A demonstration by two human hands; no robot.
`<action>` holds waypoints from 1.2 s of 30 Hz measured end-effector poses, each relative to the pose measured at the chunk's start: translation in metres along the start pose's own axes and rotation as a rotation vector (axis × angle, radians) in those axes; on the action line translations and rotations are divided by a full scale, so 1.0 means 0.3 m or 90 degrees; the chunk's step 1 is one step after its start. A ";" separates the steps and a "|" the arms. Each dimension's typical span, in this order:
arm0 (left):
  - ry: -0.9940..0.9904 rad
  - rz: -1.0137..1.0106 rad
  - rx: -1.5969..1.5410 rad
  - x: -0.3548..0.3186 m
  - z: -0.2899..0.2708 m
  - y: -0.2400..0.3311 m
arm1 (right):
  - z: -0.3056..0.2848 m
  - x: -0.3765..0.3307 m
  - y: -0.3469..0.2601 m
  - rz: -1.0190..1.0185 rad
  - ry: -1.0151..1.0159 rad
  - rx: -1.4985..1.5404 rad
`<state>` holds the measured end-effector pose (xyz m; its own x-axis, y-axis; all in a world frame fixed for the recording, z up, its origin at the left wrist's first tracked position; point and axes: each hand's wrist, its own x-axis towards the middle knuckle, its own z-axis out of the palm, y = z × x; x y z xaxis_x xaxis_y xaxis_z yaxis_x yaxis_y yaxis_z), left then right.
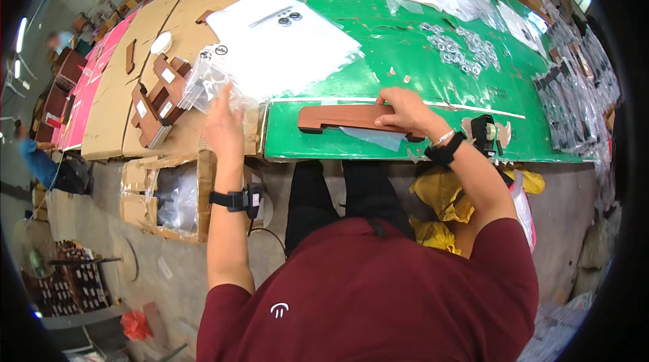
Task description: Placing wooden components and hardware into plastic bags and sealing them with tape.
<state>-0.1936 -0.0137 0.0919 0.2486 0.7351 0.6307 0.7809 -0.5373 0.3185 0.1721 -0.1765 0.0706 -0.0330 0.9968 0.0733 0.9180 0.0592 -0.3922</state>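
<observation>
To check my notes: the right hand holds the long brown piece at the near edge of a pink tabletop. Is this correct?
Not quite: the head view shows that the tabletop there is green, not pink. The right hand does hold the long brown piece at its near edge.

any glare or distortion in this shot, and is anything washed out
Head view: glints on the clear bags by the left hand, sheen on the green table; head view: white sheets look nearly washed out; head view: fisheye bending toward the rim, corners black.
</observation>
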 end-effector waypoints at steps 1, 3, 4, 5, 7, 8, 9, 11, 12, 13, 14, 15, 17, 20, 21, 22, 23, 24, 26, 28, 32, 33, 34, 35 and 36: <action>0.000 -0.001 0.002 -0.021 0.007 0.007 | 0.009 -0.022 -0.010 -0.002 -0.001 0.001; -0.150 -0.013 0.046 -0.053 0.017 0.021 | 0.021 -0.057 -0.023 0.077 0.001 0.081; -0.180 -0.004 0.062 -0.060 0.013 0.045 | 0.018 -0.062 -0.014 0.118 -0.021 0.121; -0.181 -0.004 0.062 -0.073 0.021 0.053 | 0.024 -0.057 -0.005 0.119 -0.021 0.122; -0.177 0.015 0.001 -0.106 0.055 0.062 | 0.035 -0.039 0.013 0.086 -0.005 0.148; -0.155 0.015 -0.027 -0.122 0.068 0.070 | 0.022 -0.030 0.003 0.099 -0.025 0.153; -0.156 0.017 -0.030 -0.142 0.079 0.079 | 0.025 -0.026 0.017 0.103 -0.023 0.153; -0.232 0.060 -0.025 -0.173 0.091 0.131 | 0.038 -0.010 0.044 0.051 -0.086 0.100; -0.247 0.038 -0.056 -0.179 0.108 0.173 | 0.032 -0.012 0.049 0.052 -0.087 0.098; -0.250 0.036 -0.057 -0.184 0.126 0.196 | 0.022 -0.018 0.036 0.029 -0.062 0.078; -0.330 -0.019 -0.065 -0.173 0.151 0.217 | 0.010 -0.016 0.027 0.003 -0.036 0.055; -0.410 -0.075 -0.074 -0.159 0.168 0.225 | 0.010 -0.015 0.019 0.003 -0.038 0.053; -0.477 -0.112 -0.129 -0.143 0.198 0.180 | 0.012 -0.025 -0.002 -0.091 0.022 -0.012; -0.502 -0.117 -0.369 -0.188 0.247 0.083 | -0.012 -0.074 -0.085 -0.141 0.070 -0.069; -0.508 -0.115 -0.369 -0.198 0.229 0.093 | -0.004 -0.102 -0.109 -0.135 0.070 -0.067; -0.492 -0.108 -0.387 -0.209 0.207 0.104 | 0.004 -0.130 -0.135 -0.100 0.101 -0.030; -0.474 -0.100 -0.408 -0.220 0.197 0.110 | 0.009 -0.147 -0.159 -0.067 0.131 0.005; -0.433 -0.064 -0.332 -0.245 0.204 0.104 | 0.015 -0.159 -0.179 -0.077 0.175 0.029; -0.431 -0.079 -0.288 -0.261 0.177 0.130 | 0.039 -0.175 -0.206 -0.047 0.112 -0.019; -0.413 -0.079 -0.213 -0.258 0.155 0.147 | 0.036 -0.175 -0.225 -0.044 0.060 -0.095; -0.357 -0.144 -0.204 -0.167 0.028 0.161 | -0.019 -0.187 -0.117 -0.023 0.216 -0.105; -0.352 -0.147 -0.199 -0.158 0.023 0.142 | -0.020 -0.192 -0.100 -0.030 0.216 -0.101; -0.286 -0.081 -0.167 -0.144 0.021 0.118 | -0.022 -0.193 -0.087 0.036 0.158 -0.140; -0.221 -0.014 -0.135 -0.129 0.020 0.101 | -0.023 -0.196 -0.072 0.103 0.099 -0.178; -0.170 -0.008 -0.125 -0.117 0.023 0.093 | -0.004 -0.190 -0.039 0.043 0.169 -0.170</action>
<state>-0.1767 -0.0516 0.0737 0.4016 0.8102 0.4269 0.6662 -0.5783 0.4708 0.1638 -0.2341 0.0721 0.1024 0.9472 0.3038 0.9863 -0.0571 -0.1545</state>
